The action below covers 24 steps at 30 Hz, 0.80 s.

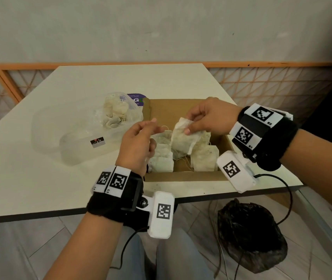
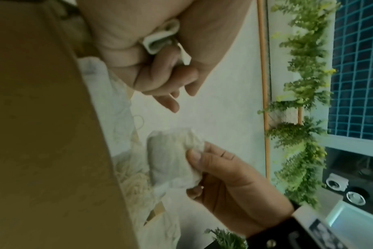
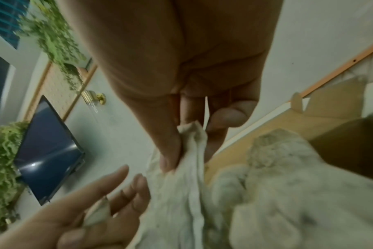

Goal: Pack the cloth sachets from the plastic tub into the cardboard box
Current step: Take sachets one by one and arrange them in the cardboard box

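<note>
Left hand [image 1: 139,142], nearest, pinches small tag in its grip; right hand [image 1: 207,116] pinches sachet [image 1: 183,138] by top corner, long axis hanging down over cardboard box [image 1: 185,175], w/ tub [image 1: 76,138] further left.

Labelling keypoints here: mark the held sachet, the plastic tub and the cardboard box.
held sachet [image 1: 182,138], head view, middle of its cloth face below the right hand's pinch.
plastic tub [image 1: 46,126], head view, bare clear wall on its left side.
cardboard box [image 1: 183,176], head view, near wall's top edge.

Black bag [image 1: 251,235] on floor; purple-labelled lid [image 1: 137,98] on white table [image 1: 40,178].
</note>
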Available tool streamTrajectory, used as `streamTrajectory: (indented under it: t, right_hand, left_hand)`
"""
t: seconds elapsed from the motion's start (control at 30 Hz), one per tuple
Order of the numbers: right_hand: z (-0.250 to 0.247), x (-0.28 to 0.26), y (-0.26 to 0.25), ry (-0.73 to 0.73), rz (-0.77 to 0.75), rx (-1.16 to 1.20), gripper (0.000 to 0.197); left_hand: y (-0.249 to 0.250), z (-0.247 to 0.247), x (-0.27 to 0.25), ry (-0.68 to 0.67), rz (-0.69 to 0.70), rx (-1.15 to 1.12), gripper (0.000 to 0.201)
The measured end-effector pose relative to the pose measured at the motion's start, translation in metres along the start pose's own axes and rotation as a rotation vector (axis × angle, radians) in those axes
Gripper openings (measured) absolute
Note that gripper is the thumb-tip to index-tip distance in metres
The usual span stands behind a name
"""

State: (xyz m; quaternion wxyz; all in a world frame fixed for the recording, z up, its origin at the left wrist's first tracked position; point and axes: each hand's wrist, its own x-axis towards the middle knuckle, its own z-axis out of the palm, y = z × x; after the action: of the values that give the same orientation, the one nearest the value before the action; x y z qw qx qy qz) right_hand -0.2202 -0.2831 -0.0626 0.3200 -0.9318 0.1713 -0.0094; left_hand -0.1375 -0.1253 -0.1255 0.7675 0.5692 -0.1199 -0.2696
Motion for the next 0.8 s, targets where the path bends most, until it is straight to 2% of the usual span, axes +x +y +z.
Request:
streamTrajectory:
  t: [0.1,0.17,0.3,0.43,0.6,0.7,0.8]
  right_hand:
    - [0.006,-0.004,0.000,-0.191,0.047,-0.077,0.019]
    - [0.013,-0.001,0.001,-0.255,0.067,-0.113,0.018]
    - [0.026,0.017,0.007,-0.199,0.086,-0.204,0.013]
    - [0.030,0.027,0.008,-0.094,0.085,-0.263,0.023]
    - [0.013,0.025,0.001,-0.048,0.098,-0.268,0.031]
    - [-0.006,0.009,-0.010,0.020,0.047,-0.192,0.014]
    - [-0.010,-0.005,-0.013,-0.146,0.072,-0.057,0.013]
  left_hand:
    - [0.001,-0.002,-0.001,0.008,-0.009,-0.037,0.014]
    - [0.000,-0.002,0.000,0.012,0.002,-0.014,0.013]
    - [-0.001,-0.001,0.000,0.015,0.020,0.014,0.012]
    - [-0.001,-0.002,0.001,0.004,0.020,0.014,0.015]
    - [-0.001,-0.003,0.000,-0.009,0.013,0.014,0.015]
    - [0.000,-0.004,0.001,-0.011,0.002,-0.001,0.016]
    - [0.000,-0.003,0.001,-0.005,-0.011,0.001,0.016]
